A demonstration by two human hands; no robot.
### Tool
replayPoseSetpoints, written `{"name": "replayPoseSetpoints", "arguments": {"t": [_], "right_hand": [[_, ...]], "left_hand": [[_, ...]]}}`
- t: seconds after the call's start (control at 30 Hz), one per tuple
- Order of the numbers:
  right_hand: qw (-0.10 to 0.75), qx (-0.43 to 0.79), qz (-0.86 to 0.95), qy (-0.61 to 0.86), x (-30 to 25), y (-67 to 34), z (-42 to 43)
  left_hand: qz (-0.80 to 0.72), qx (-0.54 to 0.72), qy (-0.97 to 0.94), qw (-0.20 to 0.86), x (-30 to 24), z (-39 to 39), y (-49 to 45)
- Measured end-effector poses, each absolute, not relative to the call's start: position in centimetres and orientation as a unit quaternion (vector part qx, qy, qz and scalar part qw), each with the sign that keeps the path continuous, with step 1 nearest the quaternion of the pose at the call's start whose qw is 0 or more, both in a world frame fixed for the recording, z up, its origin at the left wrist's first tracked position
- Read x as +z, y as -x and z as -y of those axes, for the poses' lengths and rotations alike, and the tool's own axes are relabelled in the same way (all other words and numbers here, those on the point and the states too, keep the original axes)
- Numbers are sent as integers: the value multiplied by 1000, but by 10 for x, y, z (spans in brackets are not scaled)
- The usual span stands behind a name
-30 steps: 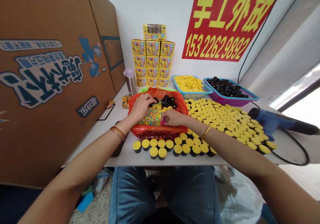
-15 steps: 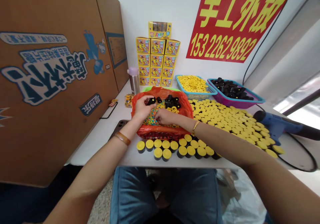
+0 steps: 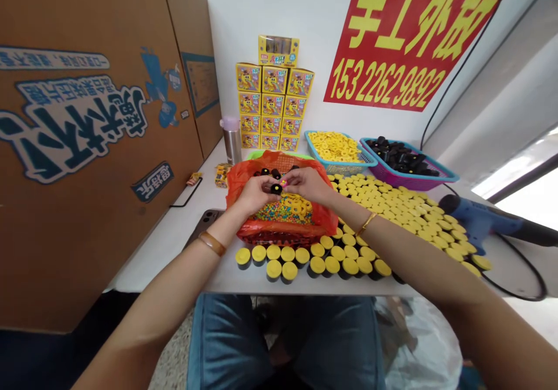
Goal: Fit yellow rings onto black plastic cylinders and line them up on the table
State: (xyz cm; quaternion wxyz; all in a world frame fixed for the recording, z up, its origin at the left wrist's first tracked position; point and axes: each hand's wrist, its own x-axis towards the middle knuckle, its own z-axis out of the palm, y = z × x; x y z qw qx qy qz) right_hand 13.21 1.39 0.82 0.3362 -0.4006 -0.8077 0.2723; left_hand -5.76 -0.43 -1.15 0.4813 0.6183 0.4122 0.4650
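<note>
My left hand [image 3: 257,193] is closed round a small black cup [image 3: 276,189], whose open end faces me with a bit of yellow inside. Close beside its mouth, the fingers of my right hand [image 3: 305,182] pinch a small pink thing [image 3: 283,183] with yellow on it, too small to make out. Both hands are above a basket lined with a red plastic bag [image 3: 325,204]. Inside lie many coloured candy beads [image 3: 279,211], yellow ring-shaped lids [image 3: 300,205] and more black cups, partly hidden by my hands.
Yellow-capped black cups [image 3: 349,266] line the front edge and cover the right side. Behind stand a basket of yellow lids [image 3: 335,146] and a basket of black cups [image 3: 399,156]. A blue tool [image 3: 475,215], a phone [image 3: 204,224], a steel flask [image 3: 232,140] and a large carton [image 3: 100,146] surround them.
My right hand has risen out of the candy beads and come up to the left hand. My left hand has moved slightly right and down, with the black cup now turned toward me.
</note>
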Motion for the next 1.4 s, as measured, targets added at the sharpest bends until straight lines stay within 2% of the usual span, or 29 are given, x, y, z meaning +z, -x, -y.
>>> {"name": "replayPoseSetpoints", "arguments": {"t": [0.17, 0.27, 0.37, 0.5, 0.67, 0.8, 0.87, 1.0, 1.07, 1.17, 1.23, 1.3, 1.4], "right_hand": [[156, -37, 924, 346, 41, -122, -1], [70, -135, 932, 329, 56, -112, 5], [56, -177, 932, 313, 62, -111, 6], [120, -100, 912, 379, 51, -124, 7], [23, 155, 908, 389, 15, -134, 5], [81, 61, 873, 477, -1, -125, -9], [73, 29, 868, 490, -4, -121, -15], [47, 77, 874, 478, -13, -121, -20], [96, 116, 866, 476, -15, -126, -24], [241, 206, 812, 491, -15, -136, -31], [297, 259, 778, 490, -14, -141, -34], [271, 277, 791, 474, -14, -141, -33], [172, 242, 843, 448, -17, -135, -29]], "left_hand": [[-401, 444, -629, 496, -13, 5, 56], [-406, 437, -635, 491, -14, 5, 57], [-403, 436, -627, 504, -13, 5, 57], [-408, 436, -619, 510, -13, 7, 57], [-435, 453, -599, 497, -15, 2, 58], [-426, 461, -634, 451, -16, -1, 60], [-412, 468, -658, 423, -16, -1, 61], [-411, 472, -673, 394, -18, -2, 62], [-430, 462, -670, 391, -19, -3, 62], [-457, 446, -677, 367, -19, -5, 61], [-462, 446, -686, 341, -18, -5, 60], [-463, 457, -687, 322, -17, -5, 60], [-460, 471, -684, 313, -16, -4, 60]]}}
